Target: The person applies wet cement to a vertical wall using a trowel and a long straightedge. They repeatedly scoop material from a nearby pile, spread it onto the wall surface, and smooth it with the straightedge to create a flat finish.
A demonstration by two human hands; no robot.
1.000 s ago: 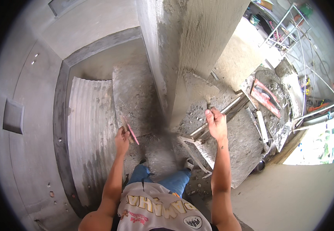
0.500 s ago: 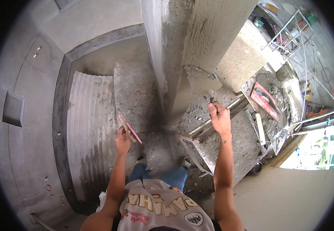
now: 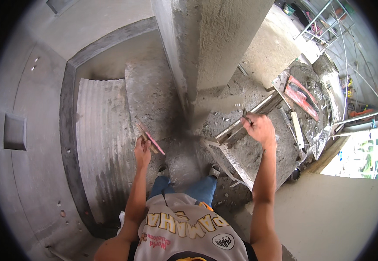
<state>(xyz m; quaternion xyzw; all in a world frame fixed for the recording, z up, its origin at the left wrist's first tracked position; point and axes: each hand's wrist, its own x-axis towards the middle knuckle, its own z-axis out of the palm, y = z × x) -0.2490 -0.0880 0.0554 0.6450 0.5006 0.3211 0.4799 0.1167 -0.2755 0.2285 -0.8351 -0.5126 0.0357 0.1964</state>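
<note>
My left hand (image 3: 142,152) is closed around a plastering float (image 3: 152,140), a thin flat tool with a pink-red edge seen nearly edge-on. It hangs over the floor, left of the concrete column (image 3: 217,39). My right hand (image 3: 260,128) grips a trowel (image 3: 219,103) by its handle. The blade is smeared by motion and lies low beside the column's right face; whether it touches the column I cannot tell. Rough, damp-looking mortar coats that face. Below my right hand stands a mortar-covered bench (image 3: 236,163) with a pale frame.
On a mortar-spattered board at right lies a red float (image 3: 295,96), near a white-handled tool (image 3: 297,130). A corrugated sheet (image 3: 102,126) covers the floor at left, beside a grey wall with a recessed box (image 3: 15,131). Metal scaffolding (image 3: 324,26) stands at far right.
My right hand has moved slightly right, and the trowel blade has swung down and left from its raised position by the column. The left hand with the float has shifted slightly right.
</note>
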